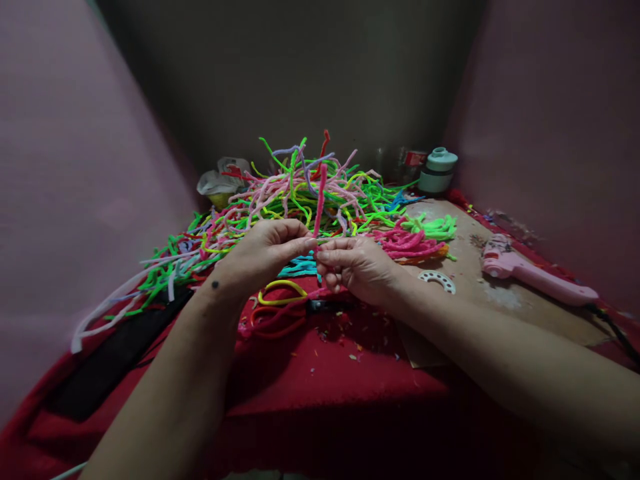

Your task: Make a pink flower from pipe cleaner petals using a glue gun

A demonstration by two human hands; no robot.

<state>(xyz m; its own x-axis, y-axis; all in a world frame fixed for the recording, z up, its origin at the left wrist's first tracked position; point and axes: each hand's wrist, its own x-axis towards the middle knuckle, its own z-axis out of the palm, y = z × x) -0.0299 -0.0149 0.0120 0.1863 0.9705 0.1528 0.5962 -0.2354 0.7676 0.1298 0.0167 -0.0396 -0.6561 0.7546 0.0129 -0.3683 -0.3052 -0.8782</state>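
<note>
A pink pipe cleaner stands up between my two hands, its lower part hidden by the fingers. My left hand pinches it with thumb and forefinger. My right hand meets it from the other side, thumb and fingers pressed together on the pipe cleaner's lower end. Both hands are raised a little above the table's front half. Below them lie scissors with yellow and orange handles. Short blue pipe cleaners show just behind the fingers.
A big heap of coloured pipe cleaners fills the back of the red-clothed table. At right are a pink glue gun, a white ring piece and a board. A teal bottle stands behind; a black case lies left.
</note>
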